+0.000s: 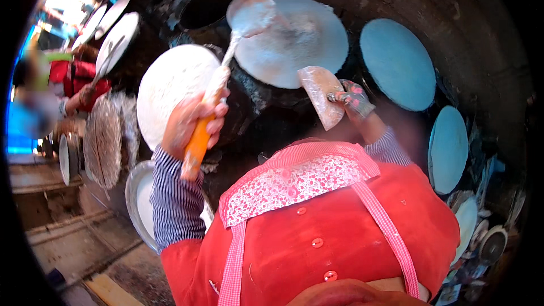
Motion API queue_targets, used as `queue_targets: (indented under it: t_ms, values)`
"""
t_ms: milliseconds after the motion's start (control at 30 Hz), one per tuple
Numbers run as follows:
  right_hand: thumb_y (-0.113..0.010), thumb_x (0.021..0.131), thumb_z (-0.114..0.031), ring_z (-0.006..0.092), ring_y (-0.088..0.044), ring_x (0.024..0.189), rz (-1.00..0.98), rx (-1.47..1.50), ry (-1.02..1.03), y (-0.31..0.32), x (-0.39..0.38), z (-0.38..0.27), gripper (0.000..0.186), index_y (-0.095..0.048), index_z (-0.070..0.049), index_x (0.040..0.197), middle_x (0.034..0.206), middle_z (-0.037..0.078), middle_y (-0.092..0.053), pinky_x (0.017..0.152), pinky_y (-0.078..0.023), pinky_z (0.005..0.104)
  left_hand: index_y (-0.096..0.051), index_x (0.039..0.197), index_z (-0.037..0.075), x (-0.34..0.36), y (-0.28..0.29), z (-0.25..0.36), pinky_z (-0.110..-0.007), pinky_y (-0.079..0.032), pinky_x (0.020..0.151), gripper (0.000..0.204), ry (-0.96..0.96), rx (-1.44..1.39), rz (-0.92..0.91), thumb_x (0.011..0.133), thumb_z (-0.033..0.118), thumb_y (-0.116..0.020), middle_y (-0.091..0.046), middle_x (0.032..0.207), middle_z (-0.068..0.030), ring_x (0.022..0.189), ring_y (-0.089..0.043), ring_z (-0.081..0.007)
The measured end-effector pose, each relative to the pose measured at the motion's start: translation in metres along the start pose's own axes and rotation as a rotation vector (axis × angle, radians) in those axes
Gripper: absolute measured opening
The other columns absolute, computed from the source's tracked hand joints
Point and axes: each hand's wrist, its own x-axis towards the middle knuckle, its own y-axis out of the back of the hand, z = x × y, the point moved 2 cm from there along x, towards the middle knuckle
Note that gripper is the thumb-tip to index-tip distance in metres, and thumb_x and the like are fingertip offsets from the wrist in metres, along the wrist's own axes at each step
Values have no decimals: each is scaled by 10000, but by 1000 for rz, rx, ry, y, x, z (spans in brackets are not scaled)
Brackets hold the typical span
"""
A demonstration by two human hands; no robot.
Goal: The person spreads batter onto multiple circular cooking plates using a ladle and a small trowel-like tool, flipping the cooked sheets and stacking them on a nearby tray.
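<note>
My left hand [192, 119] is wrapped round the orange handle of a long ladle [249, 14]. The ladle's white-smeared bowl is over the left edge of a round plate-like surface [317, 34] with a pale, floury coating. My right hand [356, 101], in a patterned glove, grips a flat half-round scraper [322, 92] at the near right edge of that surface. Just beyond my left hand lies a round surface covered in white [173, 88]. Beside my left forearm stands a metal basin [131, 204] with white liquid.
More pale round surfaces [398, 63] curve along the right side. At the left is a rough, crusted disc [103, 139]. Another person's arm [76, 101] reaches toward a white round surface [118, 42] at far left. A dark curved wall [481, 51] runs behind.
</note>
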Motion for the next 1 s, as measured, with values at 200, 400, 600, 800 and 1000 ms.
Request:
queue_targets:
  t_ms: [200, 400, 600, 800, 1000]
  values:
    - [-664, 677, -51, 200, -575, 870, 135, -110, 87, 103, 159, -48, 474, -515, 17, 1122, 991, 97, -590, 741, -486, 309, -441, 1096, -25, 248, -13, 37, -195, -443, 419, 359, 104, 77, 111, 762, 89, -509, -499, 765, -31, 545, -477, -55]
    - [-538, 752, -117, 190, -571, 830, 195, -580, 123, 131, 298, -185, 354, -541, -79, 1104, 926, 96, -570, 610, -498, 263, -480, 934, 40, 347, -31, 62, -269, -410, 388, 185, 126, 109, 329, 753, 52, -515, -487, 669, -35, 507, -496, -128]
    - [-509, 834, -254, 297, -567, 967, -89, -1587, 459, 68, 360, -260, 356, -527, -142, 1172, 1077, 149, -564, 773, -478, 413, -487, 1025, 43, 294, -80, 39, -253, -406, 372, 269, 128, 184, 395, 756, 34, -502, -483, 675, -15, 506, -489, -118]
    - [-520, 810, -224, 330, -563, 995, 38, -1572, 312, 82, 390, -235, 363, -550, -153, 1165, 1132, 127, -563, 820, -474, 410, -474, 1147, 32, 277, -105, 52, -232, -410, 413, 392, 86, 425, 329, 755, 31, -494, -484, 692, -2, 509, -473, -98]
    - [-584, 754, -281, 339, -576, 932, 397, -1459, 377, 72, 345, -317, 364, -556, -109, 1074, 1026, 183, -583, 794, -477, 422, -437, 1203, -17, 313, -64, 79, -351, -476, 674, 497, -348, 1233, 355, 715, 28, -519, -583, 898, -179, 763, -584, -294]
